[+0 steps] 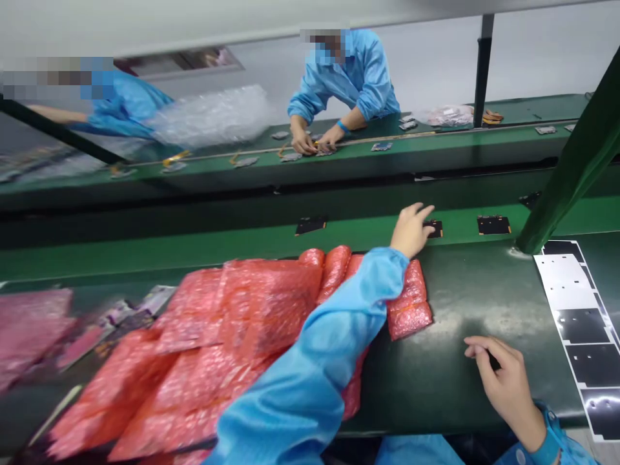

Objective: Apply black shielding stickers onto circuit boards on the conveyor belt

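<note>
Fingers [417,214] of the left hand [409,232] spread, touching a black card [434,228]

On my feed, a co-worker [346,77] in a blue smock works at the far conveyor belt [310,161]. A second co-worker [126,103] is beside clear bubble wrap [210,116].

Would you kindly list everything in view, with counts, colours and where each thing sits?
red bubble bags: many, red, heaped on the near conveyor belt
near conveyor belt: one, dark green, across the foreground
black rectangular pieces: three, black, beyond the bags
printed panel sheet: one, black and white, right edge
pink bags: several, pink, far left
far conveyor belt: one, green, upper view
co-workers: two, blue smocks, beyond the far belt
clear bubble wrap: one bundle, clear, upper left
left hand: one, bare, beside a black piece
right hand: one, bare, over the near belt
</note>
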A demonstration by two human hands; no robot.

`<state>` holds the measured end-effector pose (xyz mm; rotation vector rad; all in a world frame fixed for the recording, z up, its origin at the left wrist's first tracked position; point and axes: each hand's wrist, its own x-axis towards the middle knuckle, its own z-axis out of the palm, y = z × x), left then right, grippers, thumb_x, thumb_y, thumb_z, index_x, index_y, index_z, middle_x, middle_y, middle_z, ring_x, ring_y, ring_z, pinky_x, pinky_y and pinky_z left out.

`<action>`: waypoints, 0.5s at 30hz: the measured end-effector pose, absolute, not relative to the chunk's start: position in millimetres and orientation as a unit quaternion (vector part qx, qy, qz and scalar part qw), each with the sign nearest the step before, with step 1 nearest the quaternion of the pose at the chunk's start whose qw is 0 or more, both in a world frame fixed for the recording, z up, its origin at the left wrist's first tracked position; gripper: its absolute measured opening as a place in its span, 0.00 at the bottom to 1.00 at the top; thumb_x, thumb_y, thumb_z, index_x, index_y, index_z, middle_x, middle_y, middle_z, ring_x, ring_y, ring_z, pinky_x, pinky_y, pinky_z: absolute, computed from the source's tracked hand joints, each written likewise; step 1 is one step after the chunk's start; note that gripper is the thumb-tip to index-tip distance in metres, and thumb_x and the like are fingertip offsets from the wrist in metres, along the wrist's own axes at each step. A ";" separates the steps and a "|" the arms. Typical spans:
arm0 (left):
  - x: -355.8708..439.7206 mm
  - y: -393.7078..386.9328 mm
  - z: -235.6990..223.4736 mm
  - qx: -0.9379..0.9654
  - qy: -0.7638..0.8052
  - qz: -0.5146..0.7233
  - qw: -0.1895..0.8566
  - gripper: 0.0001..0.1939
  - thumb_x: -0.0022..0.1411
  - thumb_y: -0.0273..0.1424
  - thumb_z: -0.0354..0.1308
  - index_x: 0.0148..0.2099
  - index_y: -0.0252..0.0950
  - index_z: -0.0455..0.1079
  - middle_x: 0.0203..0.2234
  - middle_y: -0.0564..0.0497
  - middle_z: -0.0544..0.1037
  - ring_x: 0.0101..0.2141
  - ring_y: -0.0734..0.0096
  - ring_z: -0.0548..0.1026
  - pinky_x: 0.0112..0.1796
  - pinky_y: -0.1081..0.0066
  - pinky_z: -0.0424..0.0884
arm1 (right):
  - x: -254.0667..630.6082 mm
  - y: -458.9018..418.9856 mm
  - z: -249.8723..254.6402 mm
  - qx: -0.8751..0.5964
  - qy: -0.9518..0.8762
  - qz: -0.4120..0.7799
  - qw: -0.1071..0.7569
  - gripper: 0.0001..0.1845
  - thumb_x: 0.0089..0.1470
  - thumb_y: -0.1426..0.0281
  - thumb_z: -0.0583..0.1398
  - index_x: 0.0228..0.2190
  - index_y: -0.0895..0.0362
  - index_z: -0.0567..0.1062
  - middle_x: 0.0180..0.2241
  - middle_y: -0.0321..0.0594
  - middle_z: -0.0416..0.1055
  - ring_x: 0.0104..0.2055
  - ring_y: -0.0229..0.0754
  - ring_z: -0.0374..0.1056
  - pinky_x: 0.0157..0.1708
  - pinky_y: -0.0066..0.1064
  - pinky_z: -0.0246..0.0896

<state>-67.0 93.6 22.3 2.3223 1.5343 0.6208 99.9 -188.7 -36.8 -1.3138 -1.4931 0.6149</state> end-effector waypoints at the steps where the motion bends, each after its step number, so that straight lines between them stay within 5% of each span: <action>1: -53.3 74.5 21.5 0.820 0.509 0.217 0.149 0.22 0.66 0.24 0.62 0.62 0.38 0.75 0.58 0.43 0.78 0.61 0.54 0.71 0.67 0.52 0.62 | 101.2 -192.5 -33.6 -0.539 -0.616 0.252 0.517 0.14 0.67 0.76 0.56 0.41 0.53 0.83 0.30 0.37 0.82 0.32 0.41 0.80 0.33 0.29 0.76; 4: 1.0 -1.2 7.8 0.872 0.406 0.205 0.184 0.18 0.70 0.31 0.61 0.61 0.44 0.76 0.60 0.49 0.78 0.60 0.60 0.74 0.64 0.60 0.68 | 117.6 -213.5 -22.5 -0.529 -0.619 0.226 0.534 0.15 0.66 0.77 0.58 0.43 0.52 0.82 0.30 0.37 0.82 0.31 0.41 0.80 0.32 0.29 0.77; 6: 42.9 -49.2 -8.1 0.915 0.296 0.195 0.193 0.20 0.72 0.34 0.60 0.63 0.40 0.74 0.65 0.45 0.74 0.64 0.55 0.71 0.66 0.57 0.67 | 141.9 -232.3 -16.0 -0.546 -0.622 0.183 0.530 0.15 0.65 0.78 0.59 0.45 0.51 0.83 0.31 0.36 0.83 0.30 0.42 0.80 0.33 0.30 0.77; 11: 118.8 -99.6 -38.6 0.941 0.205 0.162 0.214 0.41 0.66 0.48 0.66 0.73 0.34 0.61 0.74 0.36 0.58 0.74 0.39 0.53 0.71 0.43 0.55 | 229.7 -273.8 -5.3 -0.726 -0.516 0.007 0.454 0.08 0.65 0.68 0.63 0.41 0.53 0.85 0.30 0.39 0.83 0.31 0.43 0.80 0.37 0.32 0.75; 15: 129.3 -90.7 -48.3 0.926 0.229 0.163 0.251 0.44 0.65 0.46 0.69 0.74 0.34 0.57 0.74 0.39 0.60 0.75 0.46 0.53 0.73 0.47 0.52 | 285.4 -294.7 -3.7 -0.820 -0.387 -0.028 0.420 0.17 0.65 0.58 0.62 0.42 0.57 0.85 0.32 0.43 0.84 0.33 0.47 0.81 0.35 0.34 0.75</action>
